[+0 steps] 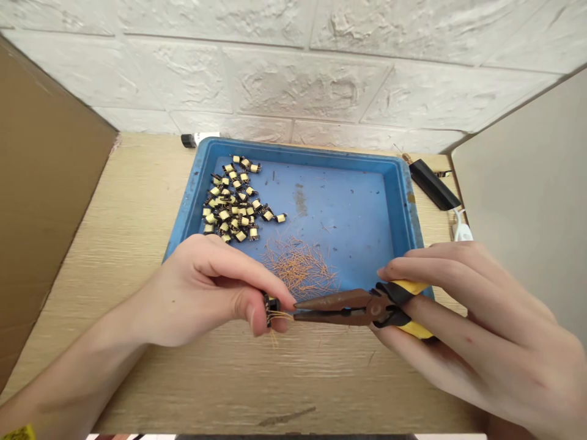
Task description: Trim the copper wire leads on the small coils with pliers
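Observation:
Between the thumb and fingers of my left hand (211, 290) is a small black transformer (272, 304), partly hidden by the fingertips. Thin copper-coloured wires (280, 316) stick out of it to the right and downward. My right hand (468, 318) grips needle-nose pliers (348, 307) by their yellow and black handles. The jaws point left, nearly together, and their tips meet the ends of the wires. Both hands are over the front edge of a blue tray (302, 153).
Several yellow-and-black transformers (233, 208) lie piled at the tray's left side. A heap of cut wire pieces (300, 269) lies near its front. A black-handled tool (433, 183) rests right of the tray; a black-capped white tube (202, 139) lies behind it. A cardboard panel (41, 165) stands left, a brick-patterned wall (293, 73) behind.

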### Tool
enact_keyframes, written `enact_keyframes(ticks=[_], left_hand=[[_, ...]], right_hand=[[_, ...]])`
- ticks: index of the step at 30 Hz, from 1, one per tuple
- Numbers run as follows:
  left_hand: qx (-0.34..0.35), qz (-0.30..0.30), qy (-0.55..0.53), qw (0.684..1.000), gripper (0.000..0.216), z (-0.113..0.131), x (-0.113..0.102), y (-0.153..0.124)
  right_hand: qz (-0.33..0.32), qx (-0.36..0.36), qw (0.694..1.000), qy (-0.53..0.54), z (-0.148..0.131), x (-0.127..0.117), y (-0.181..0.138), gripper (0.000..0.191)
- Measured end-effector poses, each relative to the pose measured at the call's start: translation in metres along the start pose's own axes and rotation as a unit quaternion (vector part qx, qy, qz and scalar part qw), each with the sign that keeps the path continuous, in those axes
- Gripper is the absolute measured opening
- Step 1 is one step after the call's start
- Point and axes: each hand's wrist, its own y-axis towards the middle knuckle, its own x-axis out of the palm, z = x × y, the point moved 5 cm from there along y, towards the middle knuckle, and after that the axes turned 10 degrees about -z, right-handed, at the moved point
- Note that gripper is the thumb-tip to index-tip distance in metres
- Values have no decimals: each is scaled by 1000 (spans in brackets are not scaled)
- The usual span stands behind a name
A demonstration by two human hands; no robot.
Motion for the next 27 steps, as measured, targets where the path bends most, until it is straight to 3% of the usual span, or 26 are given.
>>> enact_keyframes(ticks=[27], left_hand=[[25, -46, 1, 999, 18, -2, 5, -2]], right_hand=[[-4, 19, 1000, -2, 1, -2, -1, 20]])
